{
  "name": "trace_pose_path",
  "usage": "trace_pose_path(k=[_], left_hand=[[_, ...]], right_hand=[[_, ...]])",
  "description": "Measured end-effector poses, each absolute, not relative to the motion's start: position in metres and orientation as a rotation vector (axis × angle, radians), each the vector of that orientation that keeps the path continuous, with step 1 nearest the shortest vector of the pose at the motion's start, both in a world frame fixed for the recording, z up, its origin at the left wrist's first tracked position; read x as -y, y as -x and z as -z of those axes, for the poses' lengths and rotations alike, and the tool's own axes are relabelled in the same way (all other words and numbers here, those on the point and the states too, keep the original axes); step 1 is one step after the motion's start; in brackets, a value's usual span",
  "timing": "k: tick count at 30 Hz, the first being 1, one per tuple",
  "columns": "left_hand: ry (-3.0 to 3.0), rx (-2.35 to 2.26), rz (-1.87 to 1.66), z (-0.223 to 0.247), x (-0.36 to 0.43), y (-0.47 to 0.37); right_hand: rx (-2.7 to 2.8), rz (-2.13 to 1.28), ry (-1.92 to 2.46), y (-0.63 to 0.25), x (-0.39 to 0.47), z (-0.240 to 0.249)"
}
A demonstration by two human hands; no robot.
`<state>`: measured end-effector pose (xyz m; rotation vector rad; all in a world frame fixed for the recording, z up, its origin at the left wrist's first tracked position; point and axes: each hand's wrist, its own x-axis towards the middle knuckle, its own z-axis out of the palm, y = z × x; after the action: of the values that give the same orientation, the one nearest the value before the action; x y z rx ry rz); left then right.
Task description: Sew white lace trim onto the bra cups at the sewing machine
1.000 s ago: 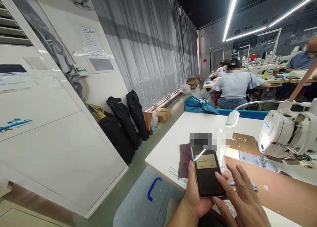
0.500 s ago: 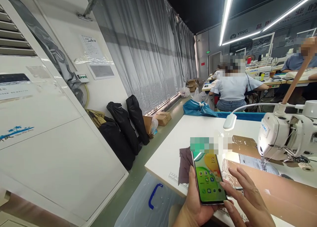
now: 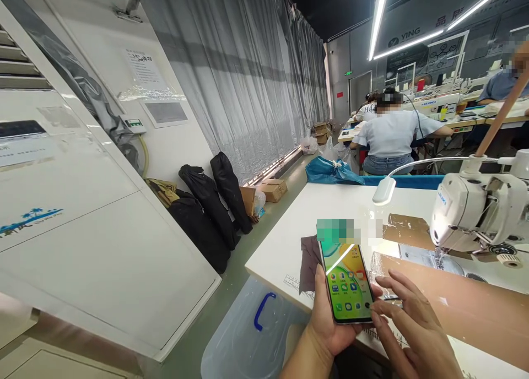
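A smartphone with a lit green and yellow home screen lies tilted in my left hand, whose thumb runs along its left edge and whose fingers pass behind it. At its lower right edge hovers my right hand, fingers apart, with fingertips close to the screen; I cannot tell if they touch it. A dark purplish cloth piece sticks out from behind the phone on the white table. To the right stands a white sewing machine with its lamp on a bent arm.
Brown covering spreads over the table's right part. Below its left edge sits a translucent bin with a blue handle. Black bags and cardboard boxes line the curtain. A seated person works ahead.
The view has shifted slightly, and the phone appears a little higher. My right fingers have drawn closer together at the phone's lower right corner.
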<state>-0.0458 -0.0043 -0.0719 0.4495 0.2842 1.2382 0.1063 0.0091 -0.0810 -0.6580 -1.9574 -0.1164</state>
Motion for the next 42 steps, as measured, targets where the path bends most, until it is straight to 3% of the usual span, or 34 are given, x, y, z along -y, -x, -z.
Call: trace_pose_path(k=[10, 31, 42], left_hand=[[-0.451, -0.207, -1.332, 0.063, 0.008, 0.042], [-0.521, -0.198, -1.244, 0.077, 0.005, 0.044], [-0.625, -0.21, -1.191, 0.077, 0.006, 0.048]], right_hand=[[2.092, 0.323, 0.632, -0.095, -0.008, 0.082], [1.96, 0.29, 0.58, -0.105, -0.012, 0.073], [1.925, 0.259, 0.653, -0.106, -0.022, 0.044]])
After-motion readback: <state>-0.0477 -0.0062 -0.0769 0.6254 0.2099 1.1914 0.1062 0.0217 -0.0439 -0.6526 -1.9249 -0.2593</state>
